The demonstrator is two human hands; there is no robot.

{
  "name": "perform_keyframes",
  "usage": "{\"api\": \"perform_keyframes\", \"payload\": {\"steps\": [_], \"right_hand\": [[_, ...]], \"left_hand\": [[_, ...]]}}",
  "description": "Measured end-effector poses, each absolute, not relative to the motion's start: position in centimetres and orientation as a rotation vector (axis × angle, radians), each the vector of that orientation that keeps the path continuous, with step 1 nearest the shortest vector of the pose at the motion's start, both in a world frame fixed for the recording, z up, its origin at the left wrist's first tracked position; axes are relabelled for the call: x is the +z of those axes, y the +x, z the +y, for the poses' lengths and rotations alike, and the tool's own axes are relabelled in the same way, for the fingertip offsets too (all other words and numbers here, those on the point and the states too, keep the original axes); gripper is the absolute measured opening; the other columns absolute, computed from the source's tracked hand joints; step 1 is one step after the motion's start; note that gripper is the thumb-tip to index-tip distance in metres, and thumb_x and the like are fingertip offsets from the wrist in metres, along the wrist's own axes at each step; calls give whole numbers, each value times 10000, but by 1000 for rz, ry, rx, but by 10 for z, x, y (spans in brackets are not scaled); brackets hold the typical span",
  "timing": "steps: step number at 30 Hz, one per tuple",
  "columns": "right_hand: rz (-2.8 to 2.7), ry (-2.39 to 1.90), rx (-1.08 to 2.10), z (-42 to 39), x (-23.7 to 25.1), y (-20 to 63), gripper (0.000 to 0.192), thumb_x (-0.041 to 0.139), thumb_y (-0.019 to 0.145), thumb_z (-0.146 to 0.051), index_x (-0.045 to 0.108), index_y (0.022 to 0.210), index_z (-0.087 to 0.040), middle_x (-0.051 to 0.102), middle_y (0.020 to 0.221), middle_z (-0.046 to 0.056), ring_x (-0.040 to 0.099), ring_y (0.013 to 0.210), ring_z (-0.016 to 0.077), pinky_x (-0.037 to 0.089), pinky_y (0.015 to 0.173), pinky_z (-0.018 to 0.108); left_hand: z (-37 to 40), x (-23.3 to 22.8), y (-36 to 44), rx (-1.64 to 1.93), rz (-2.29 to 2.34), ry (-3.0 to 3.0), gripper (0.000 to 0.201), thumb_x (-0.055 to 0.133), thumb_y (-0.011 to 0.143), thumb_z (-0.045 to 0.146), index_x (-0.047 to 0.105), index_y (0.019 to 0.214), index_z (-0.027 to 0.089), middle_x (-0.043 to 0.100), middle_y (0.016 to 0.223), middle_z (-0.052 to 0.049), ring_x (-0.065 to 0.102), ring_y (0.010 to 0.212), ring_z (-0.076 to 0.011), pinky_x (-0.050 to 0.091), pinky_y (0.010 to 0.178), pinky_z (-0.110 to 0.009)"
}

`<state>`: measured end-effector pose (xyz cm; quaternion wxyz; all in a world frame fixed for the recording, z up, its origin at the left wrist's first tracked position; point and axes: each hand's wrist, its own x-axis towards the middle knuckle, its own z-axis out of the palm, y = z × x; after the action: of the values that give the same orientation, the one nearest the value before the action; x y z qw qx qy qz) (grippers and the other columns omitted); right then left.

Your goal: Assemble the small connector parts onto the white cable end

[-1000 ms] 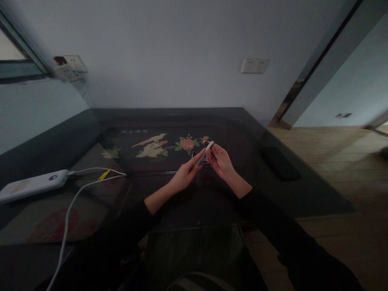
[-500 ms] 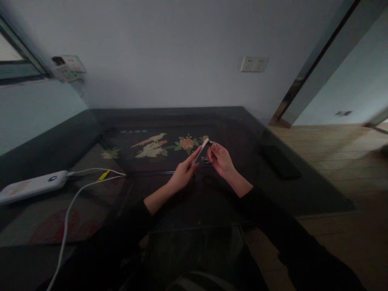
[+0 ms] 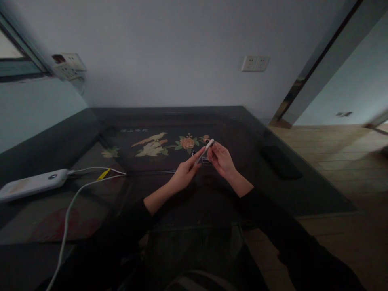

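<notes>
In the head view, a slim white object between both hands, slanted up toward the far right, above the middle of the tabletop. Left hand with a narrow grip, holding the slim white object by its near end. Right hand with bent fingers at the far end; clamped on it or merely touching, impossible to tell. Between the hands, a small shiny item, too small to make out. To the right, a flat black object; well to the left, a white power bank with a white cable.
</notes>
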<state>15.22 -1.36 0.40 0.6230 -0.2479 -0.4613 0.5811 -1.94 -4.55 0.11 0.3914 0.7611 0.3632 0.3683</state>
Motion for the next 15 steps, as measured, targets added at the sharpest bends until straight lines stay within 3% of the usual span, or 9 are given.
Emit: {"api": "perform_keyframes", "payload": {"steps": [15], "right_hand": [[-1115, -612, 1286, -13, 5, 152, 401, 727, 735, -550, 664, 923, -202, 485, 508, -68, 367, 446, 73, 262, 456, 249]], "left_hand": [[-40, -5, -22, 985, 970, 1868, 621, 451, 950, 279, 260, 1538, 220, 422, 608, 49, 326, 557, -96, 331, 565, -203]]}}
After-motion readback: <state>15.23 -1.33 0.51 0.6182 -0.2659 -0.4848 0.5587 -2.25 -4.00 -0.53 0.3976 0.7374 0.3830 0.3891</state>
